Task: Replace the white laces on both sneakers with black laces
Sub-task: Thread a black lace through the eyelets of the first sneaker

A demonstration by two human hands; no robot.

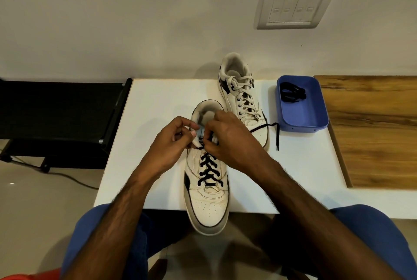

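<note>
A white sneaker [207,203] lies in front of me with its toe hanging over the near edge of the white table [158,121]. A black lace [208,167] crosses most of its eyelets. My left hand [171,144] pinches the upper left edge of the sneaker by the top eyelets. My right hand [230,142] pinches the black lace at the top eyelet; the loose end [276,135] trails off to the right across the table. The second sneaker [242,97] stands behind, laced in white.
A blue plastic tray [316,119] at the right holds another coiled black lace [292,93]. A wooden surface [372,133] adjoins the table on the right. A black stand [56,117] sits to the left, and a switch plate [293,7] is on the wall.
</note>
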